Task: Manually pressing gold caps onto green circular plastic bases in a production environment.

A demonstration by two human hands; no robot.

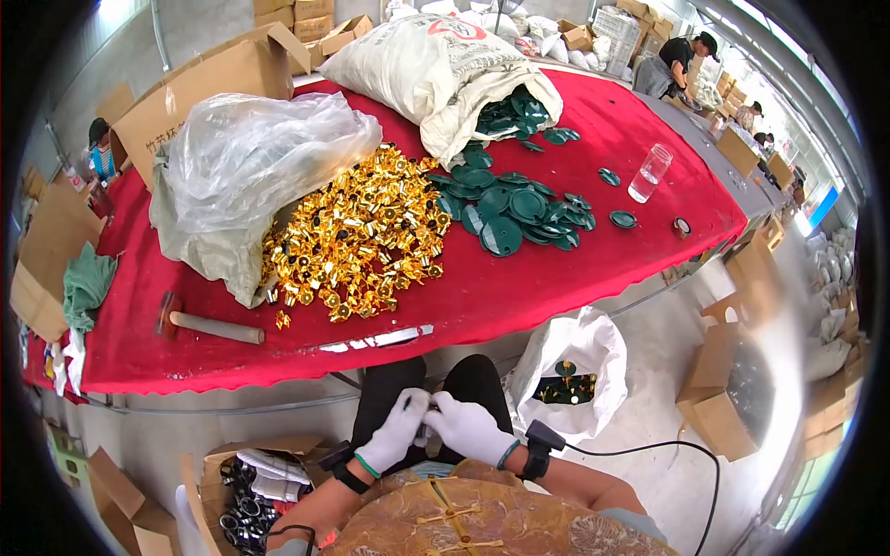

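My left hand [393, 434] and my right hand [467, 426], both in white knit gloves, meet over my lap just below the table's front edge. Their fingers are closed and pinched together around something small, mostly hidden, that I cannot make out. On the red-covered table [306, 357] in front of them lies a heap of shiny gold metal pieces [362, 241], some with black parts. To its right spreads a pile of dark green discs [519, 208], some spilling from a white woven sack [417, 69]. An open white bag [593, 347] on the floor at right holds gold-and-green pieces.
A hammer [218, 327] lies at the table's front left. Clear plastic sheeting [260, 157] covers another sack beside a cardboard box [209, 93]. A clear glass [650, 173] and a small tape roll [681, 227] stand at right. An open box [209, 482] sits by my left. Other people work farther back.
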